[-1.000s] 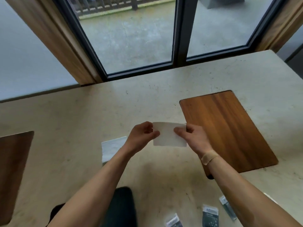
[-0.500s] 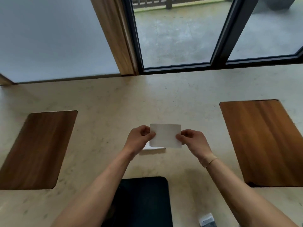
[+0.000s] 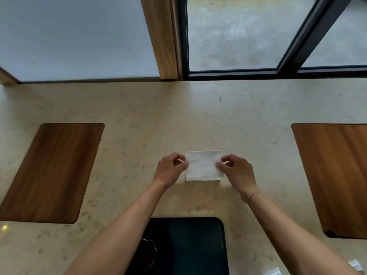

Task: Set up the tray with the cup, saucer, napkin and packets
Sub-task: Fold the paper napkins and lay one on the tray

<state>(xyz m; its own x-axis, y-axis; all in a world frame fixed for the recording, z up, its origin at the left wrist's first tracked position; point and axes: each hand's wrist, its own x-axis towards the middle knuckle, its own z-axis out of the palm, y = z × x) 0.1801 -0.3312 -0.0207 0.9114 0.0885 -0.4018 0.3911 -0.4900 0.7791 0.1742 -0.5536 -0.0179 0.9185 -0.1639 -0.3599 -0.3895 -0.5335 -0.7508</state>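
A folded white napkin hangs just above the beige stone table, pinched on both short sides. My left hand grips its left edge and my right hand grips its right edge. More white napkin lies on the table right beneath it, only its lower edge showing. Near me sits a dark tray with a dark round rim, partly hidden by my left forearm. At the bottom right corner a shiny packet peeks in. I cannot make out a cup.
Two wooden inlay panels are set into the table, one at the left and one at the right. A wall and a dark-framed window run along the table's far edge.
The view has swung left, so the left wooden panel and the dark tray came into sight. Both hands carried the napkin over the white napkin lying on the table and lowered it.
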